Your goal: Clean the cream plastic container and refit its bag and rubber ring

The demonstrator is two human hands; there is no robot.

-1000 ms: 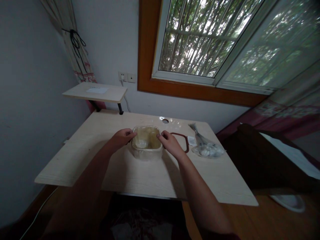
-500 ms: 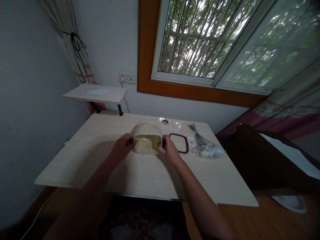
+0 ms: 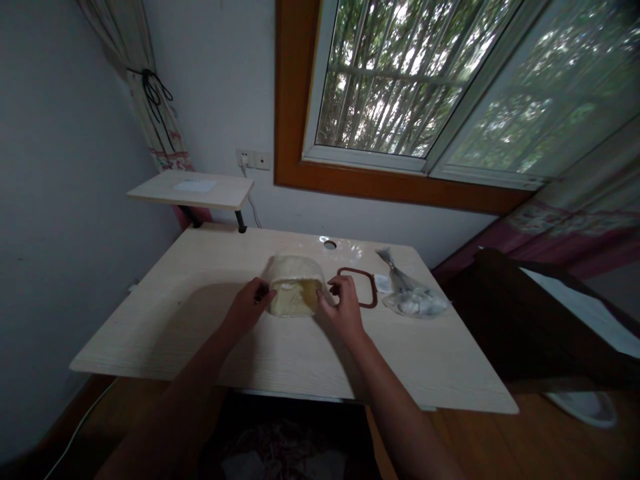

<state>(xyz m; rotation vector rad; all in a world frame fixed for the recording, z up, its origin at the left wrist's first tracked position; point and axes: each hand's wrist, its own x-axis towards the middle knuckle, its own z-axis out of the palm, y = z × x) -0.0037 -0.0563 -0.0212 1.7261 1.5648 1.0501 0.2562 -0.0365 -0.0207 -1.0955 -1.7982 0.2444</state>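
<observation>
A cream, soft-looking box-shaped pouch lies on the table in front of me, its wide mouth facing me and a pale yellowish inside showing. My left hand pinches the left edge of the mouth between thumb and fingers. At the right edge, the thumb of my right hand is at the rim, while its fingers are lifted and curved away from the pouch. Just behind that hand lies a reddish-brown frame with rounded corners, partly covered by the fingers.
A clear plastic bag with whitish contents lies on the right of the table, beside a small white packet. A raised shelf carrying a paper stands at the back left. Near the back edge is a cable hole.
The pouch has come slightly lower and its top has flattened a little. My right fingers have lifted off its right side and spread. My left hand has dropped slightly with it.
</observation>
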